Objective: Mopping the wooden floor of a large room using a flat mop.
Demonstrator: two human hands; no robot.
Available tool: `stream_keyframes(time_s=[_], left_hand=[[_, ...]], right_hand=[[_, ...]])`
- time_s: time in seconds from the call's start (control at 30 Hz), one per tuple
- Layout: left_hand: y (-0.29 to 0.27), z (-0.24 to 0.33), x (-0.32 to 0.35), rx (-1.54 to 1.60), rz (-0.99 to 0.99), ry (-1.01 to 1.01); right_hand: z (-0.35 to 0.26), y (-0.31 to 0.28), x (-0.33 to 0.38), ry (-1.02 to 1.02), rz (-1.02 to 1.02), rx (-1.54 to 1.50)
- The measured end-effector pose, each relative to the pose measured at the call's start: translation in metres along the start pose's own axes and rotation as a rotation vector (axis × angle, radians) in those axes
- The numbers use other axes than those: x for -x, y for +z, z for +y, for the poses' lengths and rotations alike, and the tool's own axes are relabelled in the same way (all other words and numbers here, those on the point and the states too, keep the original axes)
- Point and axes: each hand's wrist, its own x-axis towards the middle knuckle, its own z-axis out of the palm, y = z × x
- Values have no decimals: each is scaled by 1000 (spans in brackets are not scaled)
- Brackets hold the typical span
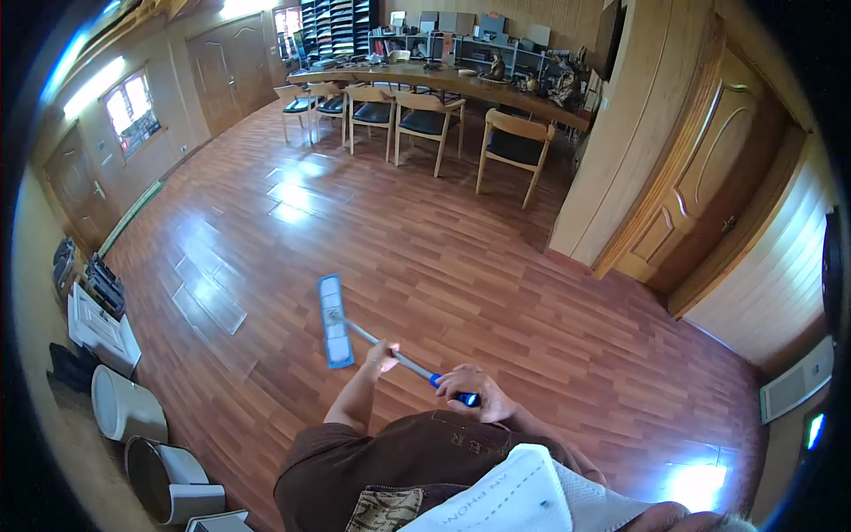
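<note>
Several white hard-shelled containers [133, 410], smooth and rounded, line the left edge of the floor [443, 293]; wide passes on that side should stop short of them. Planks reddish-brown, glossy, wood-grained; glare patches [206, 297] on the left half make dust or streaks hard to judge, so best checked from another angle. Next right, mop head [335, 324]: long slim rectangle, blue soft-looking border, paler middle, well in from the floor's edges, ahead of the person. Looks flat on the planks; underside contact hidden. Should stay flat, with light even pressure and overlapping strokes. Left hand [382, 355] closed round the grey pole [412, 364], straight, thin, metal-looking; probably best for steering, kept loose enough to let the joint swivel. Right hand [474, 390] wrapped round the blue grip [435, 379] at the pole's top end, plastic or rubber, can't tell; good spot for push and pull. Farther right, near the table's [425, 80] right end, a pale wood chair [517, 142] with dark padded seat; slim legs would need slow, narrow strokes. Rightmost, panelled wooden door [700, 168], varnished, by the floor's right edge.
</note>
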Motion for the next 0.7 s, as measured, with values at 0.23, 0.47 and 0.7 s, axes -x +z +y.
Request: stream_keyframes(time_s=[0.23, 0.47, 0.7], left_hand=[[-37, -22, 49, 98, 237, -377], [-40, 16, 73, 197, 380, -361], [-87, 124, 18, 153, 324, -113]], right_hand=[[3, -4, -37, 58, -68, -184], [-41, -30, -50, 116, -31, -277], [-103, -80, -75, -198, -27, -12]])
